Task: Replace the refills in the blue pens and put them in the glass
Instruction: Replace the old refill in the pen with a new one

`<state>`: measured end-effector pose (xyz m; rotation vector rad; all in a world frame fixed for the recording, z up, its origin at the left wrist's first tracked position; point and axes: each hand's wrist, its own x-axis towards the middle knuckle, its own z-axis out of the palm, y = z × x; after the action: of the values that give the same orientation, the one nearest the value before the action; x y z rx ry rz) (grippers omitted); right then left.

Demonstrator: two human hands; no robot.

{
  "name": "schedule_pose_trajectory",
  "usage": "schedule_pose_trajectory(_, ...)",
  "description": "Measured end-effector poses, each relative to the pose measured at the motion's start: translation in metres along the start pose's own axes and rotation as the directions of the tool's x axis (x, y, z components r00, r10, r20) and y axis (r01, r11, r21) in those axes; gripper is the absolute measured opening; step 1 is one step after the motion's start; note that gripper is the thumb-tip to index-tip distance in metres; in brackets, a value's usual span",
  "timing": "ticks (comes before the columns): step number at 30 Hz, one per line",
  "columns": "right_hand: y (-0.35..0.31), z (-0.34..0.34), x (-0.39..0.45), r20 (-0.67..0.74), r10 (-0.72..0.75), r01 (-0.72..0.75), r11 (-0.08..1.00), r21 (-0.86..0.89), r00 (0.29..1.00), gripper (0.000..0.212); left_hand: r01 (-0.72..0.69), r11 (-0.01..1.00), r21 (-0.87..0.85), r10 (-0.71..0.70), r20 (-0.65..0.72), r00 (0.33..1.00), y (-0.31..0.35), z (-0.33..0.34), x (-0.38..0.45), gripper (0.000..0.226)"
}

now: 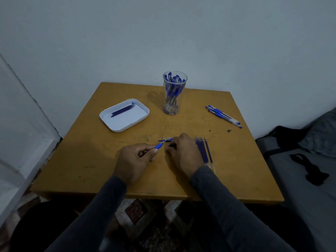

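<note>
**Refill swap under way at the table's near edge**

The white tray (125, 122) holds used refills. The left hand (135, 159) pinches a blue pen (158, 146). The right hand (183, 153) curls downward, its hold hidden. Fresh refills (203, 150) lie beside it; the glass (174, 93) stands behind. Feeding the refill straight should prevent bending.

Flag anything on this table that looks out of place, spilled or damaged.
Nothing spilled or broken. The wooden table has dark scuffs and specks near its middle. The glass stands upright, and refills lie in the white tray.
</note>
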<state>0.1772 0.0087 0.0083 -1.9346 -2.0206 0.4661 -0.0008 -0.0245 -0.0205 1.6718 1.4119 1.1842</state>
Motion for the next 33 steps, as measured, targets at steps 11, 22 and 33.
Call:
schedule_pose_trajectory(11, 0.000, -0.001, -0.005, -0.056, -0.009, 0.010, 1.000, 0.020, 0.998, 0.022, -0.001, 1.000, -0.018, 0.000, -0.012, 1.000, 0.003, 0.000, -0.001, 0.015)
schedule_pose_trajectory(22, -0.013, -0.008, -0.018, 0.151, 0.052, -0.159, 0.407, 0.900, 0.987, 0.016, -0.045, 0.996, -0.082, 0.045, -0.005, 0.999, 0.004, 0.000, 0.000, 0.027)
schedule_pose_trajectory(33, 0.013, -0.044, 0.010, -0.185, 0.539, 0.005, 0.317, 0.948, 0.822, 0.020, -0.041, 0.999, 0.009, 0.041, -0.013, 0.999, -0.001, 0.003, 0.001, 0.021)
